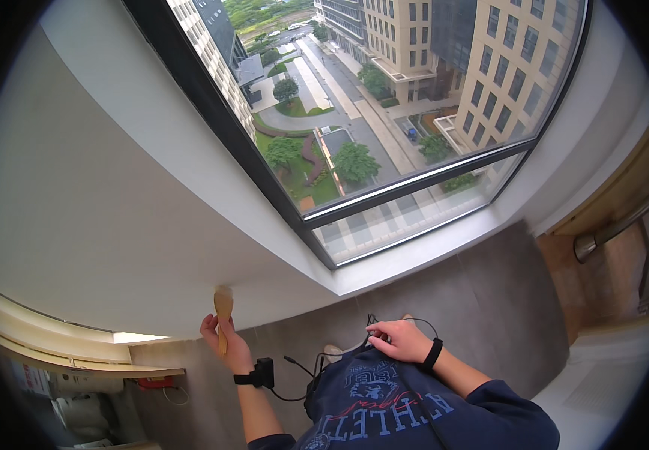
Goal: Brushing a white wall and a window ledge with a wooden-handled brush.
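Note:
My left hand [227, 340] holds a brush [224, 306] by its flat wooden handle. Pale bristles at the top of the brush meet the white wall [133, 225], left of the window corner. In front of my waist, my right hand [406, 340] has its fingers bent around a thin black cable [369, 325]; part of the grip is hidden. A black strap with a small box [262, 372] sits on my left wrist. Another black band [432, 353] circles the right one.
A dark-framed window [414, 183] with a white sill [414, 247] overlooks a street far below. Loose cable with a plug end [296, 363] hangs by my shirt. A wooden shelf [94, 363] stands at left, a red object [155, 383] beside it. At right is a metal tube [611, 230].

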A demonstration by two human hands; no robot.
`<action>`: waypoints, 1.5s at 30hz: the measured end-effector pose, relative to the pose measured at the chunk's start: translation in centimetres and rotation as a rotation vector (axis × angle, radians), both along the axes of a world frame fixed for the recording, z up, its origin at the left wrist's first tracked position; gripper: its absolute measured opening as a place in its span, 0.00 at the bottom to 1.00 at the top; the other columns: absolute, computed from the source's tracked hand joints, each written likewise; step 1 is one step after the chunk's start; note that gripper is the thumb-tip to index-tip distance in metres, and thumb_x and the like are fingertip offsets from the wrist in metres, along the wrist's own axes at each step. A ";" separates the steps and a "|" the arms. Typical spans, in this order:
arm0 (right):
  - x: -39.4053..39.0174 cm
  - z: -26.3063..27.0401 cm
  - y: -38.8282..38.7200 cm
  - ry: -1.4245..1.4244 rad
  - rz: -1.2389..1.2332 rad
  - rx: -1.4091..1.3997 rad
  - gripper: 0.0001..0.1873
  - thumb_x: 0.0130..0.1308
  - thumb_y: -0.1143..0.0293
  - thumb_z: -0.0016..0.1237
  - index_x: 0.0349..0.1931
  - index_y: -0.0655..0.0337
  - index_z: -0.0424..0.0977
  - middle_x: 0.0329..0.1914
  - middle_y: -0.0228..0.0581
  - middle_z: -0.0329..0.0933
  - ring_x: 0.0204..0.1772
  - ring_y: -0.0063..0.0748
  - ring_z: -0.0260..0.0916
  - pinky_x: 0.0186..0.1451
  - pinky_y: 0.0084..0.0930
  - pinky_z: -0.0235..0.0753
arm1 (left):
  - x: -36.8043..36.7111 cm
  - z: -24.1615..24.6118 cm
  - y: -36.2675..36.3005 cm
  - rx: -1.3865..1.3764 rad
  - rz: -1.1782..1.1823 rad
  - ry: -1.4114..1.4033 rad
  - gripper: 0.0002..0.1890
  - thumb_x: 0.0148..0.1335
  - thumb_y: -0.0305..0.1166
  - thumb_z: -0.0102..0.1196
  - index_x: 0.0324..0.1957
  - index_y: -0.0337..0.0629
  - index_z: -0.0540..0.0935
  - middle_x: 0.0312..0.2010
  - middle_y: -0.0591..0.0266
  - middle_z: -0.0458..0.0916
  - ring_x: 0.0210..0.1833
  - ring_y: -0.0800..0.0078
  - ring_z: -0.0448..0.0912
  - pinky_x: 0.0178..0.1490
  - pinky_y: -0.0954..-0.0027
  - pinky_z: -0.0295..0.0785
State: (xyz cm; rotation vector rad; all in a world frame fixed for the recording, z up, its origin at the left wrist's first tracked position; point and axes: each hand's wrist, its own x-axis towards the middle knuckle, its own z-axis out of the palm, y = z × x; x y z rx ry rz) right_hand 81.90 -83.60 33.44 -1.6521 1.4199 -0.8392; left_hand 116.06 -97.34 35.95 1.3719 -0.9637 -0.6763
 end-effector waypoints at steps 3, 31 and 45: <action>0.1 0.2 -0.1 0.001 0.011 0.019 0.15 0.67 0.61 0.52 0.48 0.62 0.77 0.35 0.43 0.83 0.38 0.44 0.81 0.43 0.36 0.80 | -2.8 0.2 -0.6 0.028 -0.091 0.061 0.19 0.74 0.34 0.49 0.60 0.36 0.62 0.53 0.56 0.66 0.57 0.68 0.73 0.67 0.65 0.69; 0.0 -0.1 -0.1 -0.044 0.016 0.058 0.15 0.68 0.62 0.52 0.48 0.63 0.78 0.35 0.45 0.84 0.38 0.44 0.82 0.45 0.33 0.81 | -9.2 0.2 0.5 0.105 -0.562 0.015 0.18 0.70 0.28 0.50 0.58 0.35 0.66 0.47 0.59 0.71 0.50 0.73 0.75 0.55 0.73 0.70; -0.8 -0.6 -0.1 -0.025 -0.052 0.045 0.16 0.67 0.60 0.52 0.48 0.62 0.78 0.34 0.45 0.83 0.38 0.46 0.81 0.44 0.35 0.81 | -2.3 7.9 0.8 -0.237 -0.245 -0.046 0.14 0.72 0.29 0.43 0.56 0.34 0.66 0.50 0.55 0.69 0.55 0.67 0.73 0.62 0.64 0.71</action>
